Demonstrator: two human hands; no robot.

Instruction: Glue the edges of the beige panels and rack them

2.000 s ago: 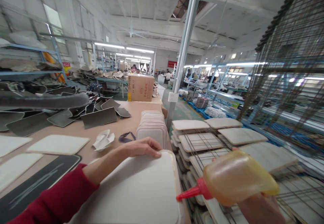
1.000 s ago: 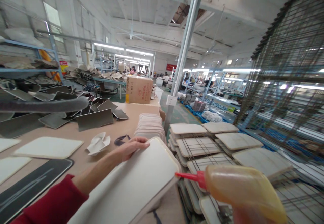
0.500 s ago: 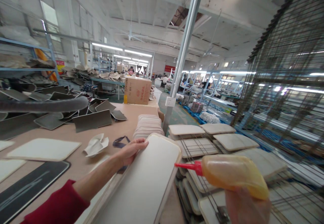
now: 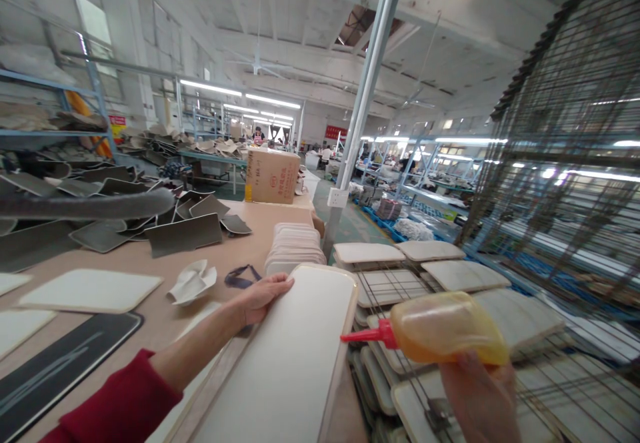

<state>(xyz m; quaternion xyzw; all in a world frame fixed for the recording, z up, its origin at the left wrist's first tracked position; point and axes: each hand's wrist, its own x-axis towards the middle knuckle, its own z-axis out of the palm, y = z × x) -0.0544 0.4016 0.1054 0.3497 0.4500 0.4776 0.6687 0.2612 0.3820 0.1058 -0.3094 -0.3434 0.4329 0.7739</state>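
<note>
Pale board [image 4: 285, 356] in one hand, amber squeeze bottle [image 4: 445, 329] in the other

The board is off-white, flat and smooth-faced, with rounded far corners and a thin yellowish line along its far and right edges. It sits above the near end of the bench [image 4: 285, 213], slanting away from the wearer, its near end cut off by the bottom of the view. The left hand [image 4: 263, 297] grasps it at the far left corner, thumb on top.

The right hand [image 4: 477, 386] is wrapped around the squeeze bottle, which lies almost level. The bottle is translucent, with amber liquid inside and a long red nozzle [image 4: 375, 335] whose tip is at the board's right edge; whether it touches cannot be told.

Counted: one held board, one bottle, one black panel [image 4: 70, 363] with pale streaks, one crumpled white sheet [image 4: 193, 283], one dark strap [image 4: 241, 276] and one brown carton [image 4: 273, 176]. Three white panels [image 4: 93, 289] lie at the far left, two cut off by the view's edge. The upright stack [image 4: 295, 246] beyond the left hand is packed too tightly to count, as are the overlapping boards [image 4: 465, 276] on the right.
</note>
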